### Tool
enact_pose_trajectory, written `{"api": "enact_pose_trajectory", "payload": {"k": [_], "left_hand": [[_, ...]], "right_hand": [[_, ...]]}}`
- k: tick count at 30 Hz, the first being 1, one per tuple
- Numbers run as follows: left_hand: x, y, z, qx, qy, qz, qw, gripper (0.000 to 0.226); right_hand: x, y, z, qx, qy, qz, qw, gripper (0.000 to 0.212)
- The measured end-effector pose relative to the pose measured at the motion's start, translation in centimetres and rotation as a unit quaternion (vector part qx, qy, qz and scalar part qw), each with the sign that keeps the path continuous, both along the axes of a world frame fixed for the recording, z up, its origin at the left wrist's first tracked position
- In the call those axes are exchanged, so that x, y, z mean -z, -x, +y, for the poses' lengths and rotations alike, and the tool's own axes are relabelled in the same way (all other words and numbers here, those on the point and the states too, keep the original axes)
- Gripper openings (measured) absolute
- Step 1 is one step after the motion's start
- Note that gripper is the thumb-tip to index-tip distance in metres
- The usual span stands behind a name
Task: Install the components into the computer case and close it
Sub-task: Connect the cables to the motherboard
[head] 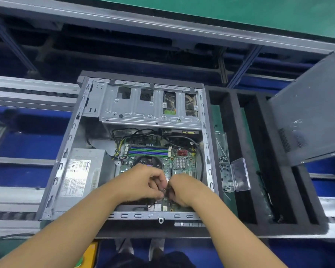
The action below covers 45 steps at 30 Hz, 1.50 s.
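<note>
Both forearms enter from 6 o'clock, hands meeting over the lower motherboard. Left hand (pixel 143 181) curled, fingers pinched; right hand (pixel 184 188) curled the same way, knuckles up. Something small and metallic sits between the fingertips, too small and blurred to identify, and I can't tell which hand actually has it. The hands hide the board area beneath them.

Computer case (pixel 72 144) lies open on its side at centre. Inside: drive cage (pixel 143 105) at 12 o'clock, power supply (pixel 81 171) at 9 o'clock, motherboard (pixel 182 161) with RAM slots (pixel 148 151) just above the hands. CPU cooler mostly covered by the left hand.

Black foam tray (pixel 249 151) at 3 o'clock of the case, with an open clear plastic box (pixel 240 175) in its first slot; contents look like screws, hard to make out. Side panel (pixel 307 113) leans at 2 o'clock, cut off by the frame edge.
</note>
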State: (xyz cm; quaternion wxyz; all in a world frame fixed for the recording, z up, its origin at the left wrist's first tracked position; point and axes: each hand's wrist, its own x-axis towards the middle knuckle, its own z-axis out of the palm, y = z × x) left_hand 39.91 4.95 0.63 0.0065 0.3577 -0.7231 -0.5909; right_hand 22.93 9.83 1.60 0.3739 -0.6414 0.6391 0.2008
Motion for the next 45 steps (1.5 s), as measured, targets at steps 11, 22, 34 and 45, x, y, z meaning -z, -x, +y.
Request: {"api": "enact_pose_trajectory", "payload": {"k": [11,22,34,45], "left_hand": [[-0.3,0.3,-0.5,0.011,0.131,-0.018,0.991,0.016],[0.0,0.5,-0.7,0.000,0.174,-0.033,0.984,0.011],[0.1,0.4,-1.0,-0.054,0.223,-0.057,0.972,0.015],[-0.2,0.5,-1.1,-0.078,0.222,-0.039,0.971,0.018]], "right_hand": [[-0.7,-0.2,-0.7,0.111,0.081,0.005,0.991,0.019],[1.1,-0.8,-1.4,0.124,0.014,-0.004,0.992,0.017],[1.8,-1.4,-1.6,0.123,-0.010,0.016,0.992,0.032],[2.1,-1.4,-1.4,0.124,0.006,0.006,0.992,0.027]]}}
